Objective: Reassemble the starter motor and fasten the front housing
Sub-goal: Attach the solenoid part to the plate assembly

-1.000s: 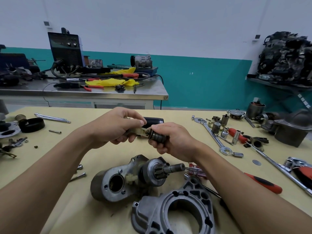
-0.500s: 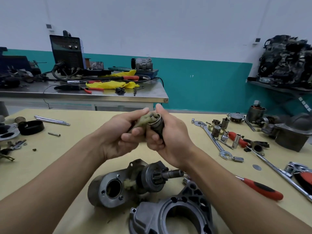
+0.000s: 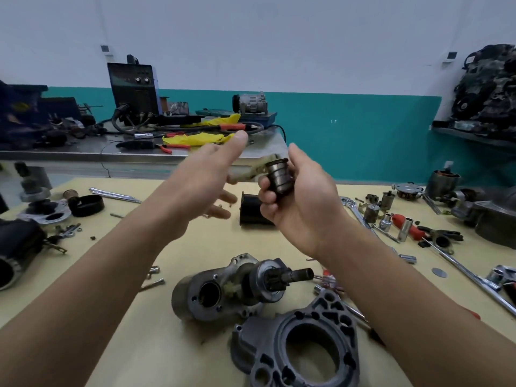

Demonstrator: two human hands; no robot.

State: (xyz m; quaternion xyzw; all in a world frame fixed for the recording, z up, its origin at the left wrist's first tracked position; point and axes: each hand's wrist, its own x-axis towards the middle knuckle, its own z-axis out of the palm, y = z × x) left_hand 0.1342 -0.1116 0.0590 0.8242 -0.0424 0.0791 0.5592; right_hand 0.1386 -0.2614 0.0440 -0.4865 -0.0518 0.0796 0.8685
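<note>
My right hand (image 3: 300, 203) grips a dark ringed metal plunger (image 3: 280, 175) with a tan forked lever (image 3: 252, 169) on its far end, held up above the table. My left hand (image 3: 205, 181) hovers just left of it with the fingers spread and holds nothing. On the yellow table below lies the starter motor body (image 3: 216, 293), its pinion gear and shaft (image 3: 290, 276) pointing right. The grey cast front housing (image 3: 300, 342) lies face up at the near edge. A black cylinder (image 3: 250, 209) stands behind my right hand, partly hidden.
Wrenches, sockets (image 3: 386, 201), a long ratchet bar (image 3: 472, 277) and a red-handled screwdriver (image 3: 409, 229) lie at the right. Loose bolts (image 3: 153, 283), a black ring (image 3: 86, 205) and motor parts sit at the left. A steel bench (image 3: 83, 155) with a welder stands beyond the table.
My left hand has let go of the lever end and opened, moving left and away. My right hand has lifted the plunger higher and turned it. The view has tilted up slightly.
</note>
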